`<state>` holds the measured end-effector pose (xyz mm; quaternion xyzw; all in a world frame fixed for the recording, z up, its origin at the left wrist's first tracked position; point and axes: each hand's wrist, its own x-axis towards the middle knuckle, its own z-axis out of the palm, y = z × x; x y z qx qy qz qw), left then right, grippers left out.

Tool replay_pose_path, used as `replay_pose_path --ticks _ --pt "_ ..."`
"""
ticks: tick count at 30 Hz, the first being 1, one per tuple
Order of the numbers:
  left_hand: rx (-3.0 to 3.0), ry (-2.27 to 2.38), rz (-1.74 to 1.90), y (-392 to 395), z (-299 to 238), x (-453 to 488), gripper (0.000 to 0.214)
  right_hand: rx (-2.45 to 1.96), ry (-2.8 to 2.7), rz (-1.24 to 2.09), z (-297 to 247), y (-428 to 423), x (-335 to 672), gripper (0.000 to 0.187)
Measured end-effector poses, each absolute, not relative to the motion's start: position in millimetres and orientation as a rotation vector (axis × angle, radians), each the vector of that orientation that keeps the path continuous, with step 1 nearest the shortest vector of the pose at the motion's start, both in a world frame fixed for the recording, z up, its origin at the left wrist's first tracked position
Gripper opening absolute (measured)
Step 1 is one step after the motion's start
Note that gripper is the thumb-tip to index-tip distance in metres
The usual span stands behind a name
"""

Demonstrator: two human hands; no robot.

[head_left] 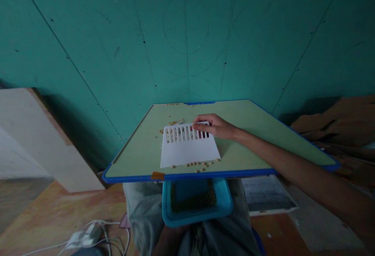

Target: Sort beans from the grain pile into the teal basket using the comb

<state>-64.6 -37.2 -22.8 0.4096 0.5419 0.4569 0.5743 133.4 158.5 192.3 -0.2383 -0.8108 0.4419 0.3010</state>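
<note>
Container: a turquoise-blue rectangular plastic tray (225, 203) sits on the person's lap, tucked just under the near edge of the board.
Contents: a dark layer of small grains (193, 204) covers the tray's floor; single grains are too small to tell apart.
Tool: a white flat plastic card with a row of slots along its far edge (187, 150) lies on the board, near its front edge.
Right hand: right hand (215, 126) rests on the card's far right corner, fingers held together and stretched flat over the slots, pressing down rather than gripping.
Left hand: left hand (171, 242) shows only as a dark shape below the tray; how its fingers lie cannot be told.
Loose grains: a tan scatter (202, 165) lies just in front of the card, and a second patch (175, 122) lies behind it.
Surface: a pale green board with a blue rim (258, 131), with an orange tape patch (157, 176) on its front edge.
Room: a teal panelled wall (117, 33) behind, a wooden floor (58, 217), white cables (84, 237) at lower left, and brown cardboard (336, 123) at right.
</note>
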Motion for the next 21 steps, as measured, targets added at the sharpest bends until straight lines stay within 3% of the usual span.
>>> replay_pose_path --ticks 13,21 --pt "0.942 1.235 1.063 -37 -16 -55 0.033 -0.611 -2.149 1.297 191 155 130 0.032" --pt "0.914 1.205 1.163 7 -6 -42 0.054 -0.602 -2.151 1.345 191 154 130 0.031"
